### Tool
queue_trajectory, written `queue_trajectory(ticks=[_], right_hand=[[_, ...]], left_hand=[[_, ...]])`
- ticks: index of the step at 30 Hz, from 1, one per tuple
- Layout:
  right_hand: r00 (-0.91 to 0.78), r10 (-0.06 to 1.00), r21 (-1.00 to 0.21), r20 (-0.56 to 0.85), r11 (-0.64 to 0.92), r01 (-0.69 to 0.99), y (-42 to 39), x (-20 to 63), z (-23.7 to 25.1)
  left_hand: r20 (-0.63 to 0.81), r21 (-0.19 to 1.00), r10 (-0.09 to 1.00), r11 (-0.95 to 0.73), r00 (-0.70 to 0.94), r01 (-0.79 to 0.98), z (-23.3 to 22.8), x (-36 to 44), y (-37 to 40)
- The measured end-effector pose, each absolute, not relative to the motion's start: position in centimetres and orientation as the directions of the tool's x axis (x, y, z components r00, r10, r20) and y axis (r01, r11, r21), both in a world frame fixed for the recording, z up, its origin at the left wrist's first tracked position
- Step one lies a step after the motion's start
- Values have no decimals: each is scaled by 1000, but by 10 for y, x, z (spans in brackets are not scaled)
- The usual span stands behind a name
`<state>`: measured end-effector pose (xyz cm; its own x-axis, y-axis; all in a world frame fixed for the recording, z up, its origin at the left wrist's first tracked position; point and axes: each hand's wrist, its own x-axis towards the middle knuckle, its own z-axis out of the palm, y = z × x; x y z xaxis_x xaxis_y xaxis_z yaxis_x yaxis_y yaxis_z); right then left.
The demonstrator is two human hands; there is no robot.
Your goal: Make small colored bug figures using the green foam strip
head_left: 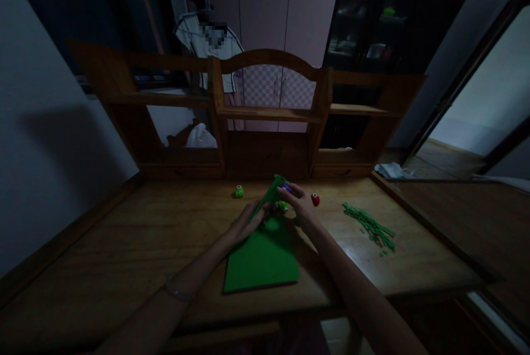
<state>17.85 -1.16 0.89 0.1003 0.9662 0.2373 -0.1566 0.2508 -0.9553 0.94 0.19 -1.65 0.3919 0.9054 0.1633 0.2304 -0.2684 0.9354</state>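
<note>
We saw the left hand (247,223) supporting a thin green flat piece (268,196), which stood tilted above the table, its thumb on the near side and its other fingers partly hidden along it. The right hand (303,205) was at the upper end of that piece, thumb and fingertips pinching a small purple object (285,187); we could not tell whether it was fixed there. Just below lay a small yellow-green object (282,207), partly shaded. Under the hands, a larger flat green board (263,261) lay on the light-brown wooden tabletop (165,233). We noted a small bright-green figure with a white top (239,192) to the left, a small red figure (315,200) just beside the right hand, and a loose heap of narrow green strips (368,224) farther right.
</note>
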Motion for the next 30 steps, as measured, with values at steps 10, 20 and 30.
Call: queue_trajectory(ticks=[10,20,30], right_hand=[[131,964,-958,233,251,-142,-11,177,8],[95,970,-954,222,236,-184,-8,181,6],[149,970,-957,192,219,-190,-6,184,-2]], left_hand=[[186,937,891,-287,414,197,-13,8,-2],[160,972,871,-222,464,80,-11,12,-6],[40,964,891,-154,453,217,0,9,-16]])
